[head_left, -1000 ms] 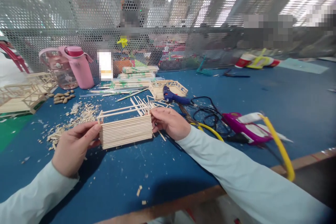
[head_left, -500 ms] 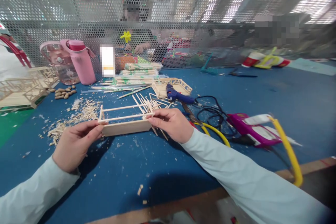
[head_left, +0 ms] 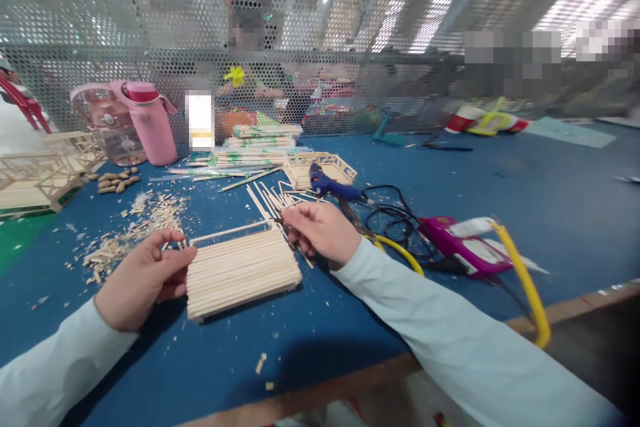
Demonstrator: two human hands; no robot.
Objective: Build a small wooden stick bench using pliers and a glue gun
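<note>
Head view: stick model (head_left: 243,272) between your two hands, long axis left to right, right end slightly farther off. Your left hand (head_left: 143,275) pinches its left end; right hand (head_left: 323,232) pinches its far right corner.

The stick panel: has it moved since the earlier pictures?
Yes, downward in the view: the stick panel now reaches nearer the wood chips below it.

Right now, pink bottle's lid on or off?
On: the darker pink lid sits on top of the pink bottle.
</note>
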